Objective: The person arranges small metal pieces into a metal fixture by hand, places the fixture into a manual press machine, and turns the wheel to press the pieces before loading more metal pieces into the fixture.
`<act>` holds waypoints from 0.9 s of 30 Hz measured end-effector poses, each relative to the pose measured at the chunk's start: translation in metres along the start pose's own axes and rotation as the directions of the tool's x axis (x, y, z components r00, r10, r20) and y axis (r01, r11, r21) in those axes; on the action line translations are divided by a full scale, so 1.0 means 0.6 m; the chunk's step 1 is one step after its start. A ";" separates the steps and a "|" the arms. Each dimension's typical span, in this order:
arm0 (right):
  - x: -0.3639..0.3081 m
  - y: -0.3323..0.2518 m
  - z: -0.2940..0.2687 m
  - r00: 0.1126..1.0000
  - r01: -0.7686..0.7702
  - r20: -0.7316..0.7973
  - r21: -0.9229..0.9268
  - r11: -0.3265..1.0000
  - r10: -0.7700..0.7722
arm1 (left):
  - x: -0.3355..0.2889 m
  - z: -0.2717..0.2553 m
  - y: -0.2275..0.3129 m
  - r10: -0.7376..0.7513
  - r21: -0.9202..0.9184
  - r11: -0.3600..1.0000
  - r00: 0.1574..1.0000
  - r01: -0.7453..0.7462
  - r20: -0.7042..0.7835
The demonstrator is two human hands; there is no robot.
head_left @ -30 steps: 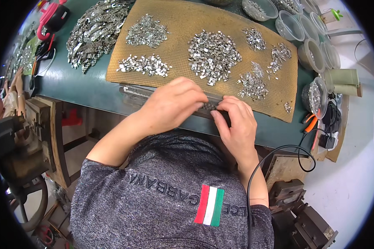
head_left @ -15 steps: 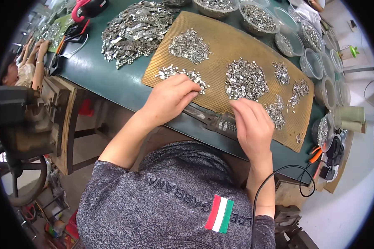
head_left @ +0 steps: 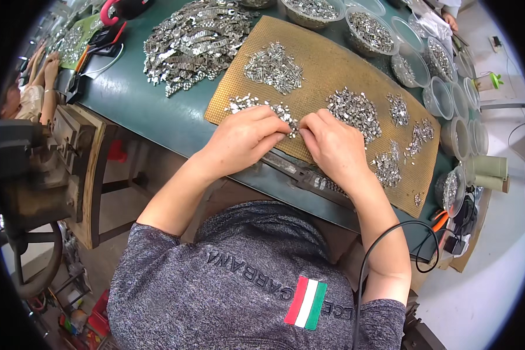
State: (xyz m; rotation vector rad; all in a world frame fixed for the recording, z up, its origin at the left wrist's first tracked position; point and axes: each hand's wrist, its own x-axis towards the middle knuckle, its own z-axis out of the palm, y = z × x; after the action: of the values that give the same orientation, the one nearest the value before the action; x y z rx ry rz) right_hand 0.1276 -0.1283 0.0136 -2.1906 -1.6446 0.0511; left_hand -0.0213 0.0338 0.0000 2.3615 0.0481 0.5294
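Note:
My left hand is closed in a pinch at the right end of a small pile of shiny metal pieces on the tan textured mat. Close beside it, my right hand is also pinched, its fingertips just short of the left ones. Whatever either pinch holds is too small to make out. Behind the right hand lies a larger heap of small silver metal parts. A narrow dark metal fixture with a row of small parts in it runs along the mat's near edge, below both hands.
A big mound of linked metal strips covers the table at back left. More small piles, such as slim metal pins, dot the mat. Plastic bowls of parts line the far and right sides. Orange-handled pliers and a black cable lie at right.
My right hand has moved left and away from me, from the large heap's near edge to beside my left fingertips. My left hand has shifted slightly right.

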 end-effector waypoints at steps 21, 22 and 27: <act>-0.115 0.005 -0.051 0.988 -0.053 -0.139 0.121 0.991 0.070 | 0.009 0.018 0.015 0.100 0.247 0.964 0.995 -0.102 0.020; -0.129 0.009 -0.054 0.985 -0.058 -0.153 0.154 0.986 0.082 | 0.010 0.018 0.011 0.103 0.261 0.960 0.994 -0.104 0.019; -0.190 0.006 -0.055 0.990 -0.062 -0.113 0.179 0.982 0.084 | 0.013 0.020 -0.001 0.096 0.198 0.975 0.995 -0.096 0.009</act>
State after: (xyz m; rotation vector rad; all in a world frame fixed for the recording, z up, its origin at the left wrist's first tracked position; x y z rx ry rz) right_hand 0.1047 -0.2449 0.0192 -2.0783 -1.4375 0.0795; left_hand -0.0095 0.0280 -0.0055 2.5686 -0.0142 0.5959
